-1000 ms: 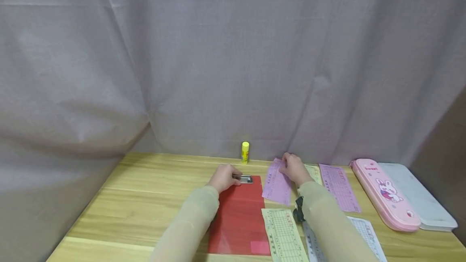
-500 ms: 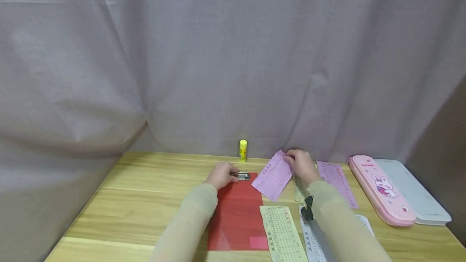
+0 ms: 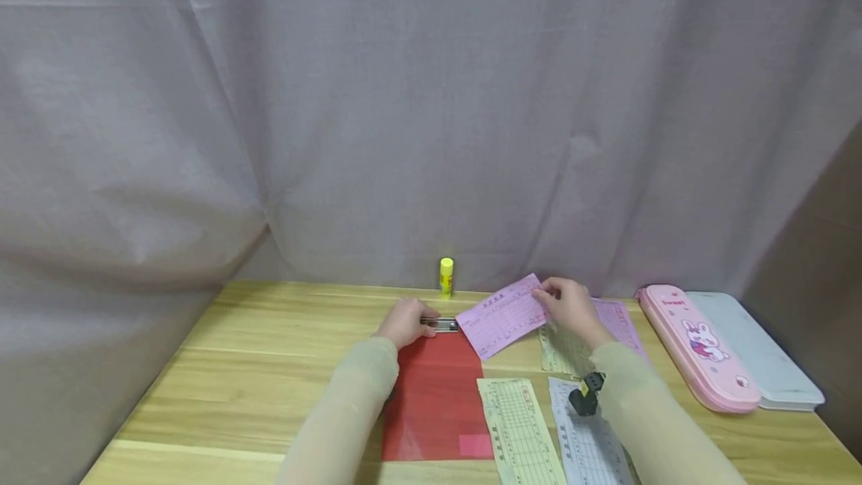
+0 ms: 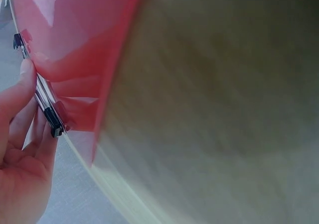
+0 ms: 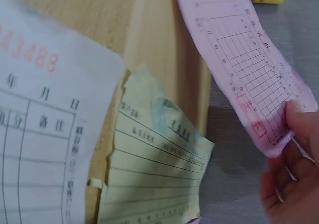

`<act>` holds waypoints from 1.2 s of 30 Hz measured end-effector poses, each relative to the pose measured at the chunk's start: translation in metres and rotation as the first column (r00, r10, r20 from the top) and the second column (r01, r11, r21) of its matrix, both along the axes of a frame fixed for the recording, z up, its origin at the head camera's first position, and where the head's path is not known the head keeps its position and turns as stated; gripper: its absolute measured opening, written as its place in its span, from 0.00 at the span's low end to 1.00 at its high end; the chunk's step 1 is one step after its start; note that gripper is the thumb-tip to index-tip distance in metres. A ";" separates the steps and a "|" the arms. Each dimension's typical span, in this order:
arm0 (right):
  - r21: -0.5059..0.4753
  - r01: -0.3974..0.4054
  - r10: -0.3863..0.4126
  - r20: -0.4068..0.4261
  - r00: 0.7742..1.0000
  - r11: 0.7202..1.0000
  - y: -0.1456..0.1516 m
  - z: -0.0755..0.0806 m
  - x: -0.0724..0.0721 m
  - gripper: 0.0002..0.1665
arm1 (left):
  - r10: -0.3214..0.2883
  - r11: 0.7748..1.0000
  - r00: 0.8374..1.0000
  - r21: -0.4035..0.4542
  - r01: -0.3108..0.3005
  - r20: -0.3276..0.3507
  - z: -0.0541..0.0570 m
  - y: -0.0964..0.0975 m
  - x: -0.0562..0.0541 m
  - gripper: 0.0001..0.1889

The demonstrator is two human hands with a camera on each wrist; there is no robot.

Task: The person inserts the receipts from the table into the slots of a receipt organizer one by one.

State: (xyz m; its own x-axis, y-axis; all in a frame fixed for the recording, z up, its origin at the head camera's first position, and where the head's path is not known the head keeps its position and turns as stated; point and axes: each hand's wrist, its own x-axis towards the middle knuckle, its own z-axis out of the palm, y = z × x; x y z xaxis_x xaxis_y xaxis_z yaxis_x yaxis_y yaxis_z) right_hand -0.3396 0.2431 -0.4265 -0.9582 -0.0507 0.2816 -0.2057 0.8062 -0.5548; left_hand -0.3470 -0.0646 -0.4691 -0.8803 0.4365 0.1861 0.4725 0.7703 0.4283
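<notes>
The right hand [image 3: 571, 311] pinches one end of a pink receipt [image 3: 503, 316], its other end by the red clip folder [image 3: 434, 395]. The left hand [image 3: 404, 322] pinches the folder's metal clip [image 3: 446, 325].

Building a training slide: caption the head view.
Right hand pinches a purple slip while the left hand holds the metal clip on a red folder.

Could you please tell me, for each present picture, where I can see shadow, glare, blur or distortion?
Head view: the curtain darkens toward the lower right; left wrist view: pale glare on the red clipboard, the table surface blurred and its edge bowed; right wrist view: the white slip has readable print, the purple slip fainter print at its upper end.
</notes>
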 end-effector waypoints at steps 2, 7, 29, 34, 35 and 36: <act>-0.040 -0.004 0.004 0.007 1.000 0.999 0.002 0.002 0.004 0.10 | 0.000 1.000 1.000 -0.003 0.000 0.002 0.000 0.000 0.000 0.14; -0.113 -0.003 0.006 0.021 1.000 0.994 0.007 0.006 0.015 0.12 | -0.016 1.000 1.000 0.016 0.016 0.014 -0.001 -0.002 -0.002 0.15; -0.490 0.159 0.090 0.447 0.890 0.857 -0.041 -0.020 0.063 0.20 | 0.001 1.000 1.000 0.005 -0.001 -0.020 -0.005 -0.010 -0.007 0.11; -0.535 0.161 0.114 0.445 0.888 0.829 -0.062 -0.026 0.064 0.20 | 0.023 1.000 1.000 0.010 -0.023 -0.011 -0.006 -0.009 -0.005 0.13; -0.546 0.170 0.112 0.444 0.889 0.820 -0.066 -0.027 0.064 0.20 | 0.027 1.000 1.000 0.011 -0.027 -0.006 -0.006 -0.009 -0.005 0.14; -0.560 0.182 0.109 0.445 0.889 0.808 -0.070 -0.028 0.064 0.19 | 0.032 0.999 0.999 0.014 -0.032 0.002 -0.006 -0.009 -0.005 0.14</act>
State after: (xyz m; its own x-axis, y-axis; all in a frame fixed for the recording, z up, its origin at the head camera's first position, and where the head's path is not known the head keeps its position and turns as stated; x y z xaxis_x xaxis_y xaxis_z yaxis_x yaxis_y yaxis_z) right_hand -0.2757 0.1729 -0.4546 -0.9795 0.0180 -0.2009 0.1966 0.3079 -0.9309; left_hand -0.3520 -0.0734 -0.4754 -0.8939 0.4056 0.1906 0.4472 0.7791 0.4394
